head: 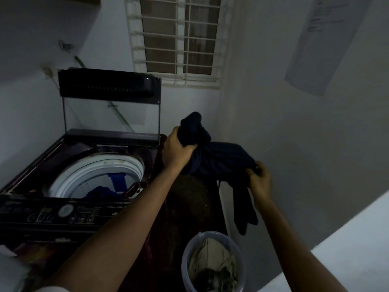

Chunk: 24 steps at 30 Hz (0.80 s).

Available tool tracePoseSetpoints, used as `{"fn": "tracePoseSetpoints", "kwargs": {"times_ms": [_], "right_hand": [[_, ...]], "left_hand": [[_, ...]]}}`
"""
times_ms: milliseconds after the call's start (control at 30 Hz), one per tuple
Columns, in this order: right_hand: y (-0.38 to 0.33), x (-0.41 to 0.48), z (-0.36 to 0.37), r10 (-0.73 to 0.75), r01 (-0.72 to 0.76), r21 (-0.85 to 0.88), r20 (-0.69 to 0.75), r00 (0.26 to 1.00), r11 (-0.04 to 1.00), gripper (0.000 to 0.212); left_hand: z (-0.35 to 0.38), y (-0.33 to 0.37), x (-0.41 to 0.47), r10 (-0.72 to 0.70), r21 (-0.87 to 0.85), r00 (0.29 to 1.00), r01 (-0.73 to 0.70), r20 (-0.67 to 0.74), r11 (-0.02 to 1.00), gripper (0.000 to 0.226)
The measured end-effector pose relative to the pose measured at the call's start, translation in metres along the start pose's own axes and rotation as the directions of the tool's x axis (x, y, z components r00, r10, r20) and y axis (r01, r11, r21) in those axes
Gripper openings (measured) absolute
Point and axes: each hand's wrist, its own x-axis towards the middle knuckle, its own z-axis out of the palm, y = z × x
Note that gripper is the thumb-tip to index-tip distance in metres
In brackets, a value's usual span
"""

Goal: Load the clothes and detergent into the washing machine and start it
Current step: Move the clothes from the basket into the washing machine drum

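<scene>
1. Dim white walls and a barred window (179, 39) stand behind the washing machine (69, 186), whose lid (109, 106) is propped upright, leaving the drum (99, 173) open with blue cloth already lying at the bottom.
2. I hold a dark garment (219, 159) in the air, right of the machine and above the laundry bucket (185, 262), which has more clothes in it.
3. To load it well, I should gather the hanging end, carry the bundle left over the drum's mouth and drop it in loosely, clear of the rim.
4. My left hand (176, 150) is clenched tight around the bunched upper part.
5. My right hand (260, 180) pinches a lower edge, fingers narrow, while the rest dangles below.
</scene>
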Motion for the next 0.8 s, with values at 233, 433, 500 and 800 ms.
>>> {"fn": "tracePoseSetpoints", "kwargs": {"times_ms": [233, 433, 500, 800], "right_hand": [[-0.068, 0.012, 0.085, 0.043, -0.069, 0.176, 0.15, 0.988, 0.982, 0.044], [-0.088, -0.002, 0.166, 0.094, -0.22, 0.274, 0.409, 0.908, 0.936, 0.091], [-0.094, -0.012, 0.194, 0.096, -0.226, 0.26, 0.433, 0.896, 0.939, 0.101], [-0.09, -0.051, 0.321, 0.002, -0.092, 0.2, 0.408, 0.913, 0.975, 0.051]], "left_hand": [[-0.012, 0.003, 0.007, -0.036, -0.131, 0.987, 0.057, 0.157, 0.99, 0.055], [-0.078, -0.01, 0.032, -0.04, -0.22, 0.968, 0.096, 0.248, 0.971, 0.074], [-0.105, -0.018, 0.04, -0.037, -0.306, 0.947, 0.14, 0.318, 0.942, 0.077], [-0.21, -0.075, 0.07, -0.025, -0.245, 0.961, 0.095, 0.274, 0.965, 0.08]]}}
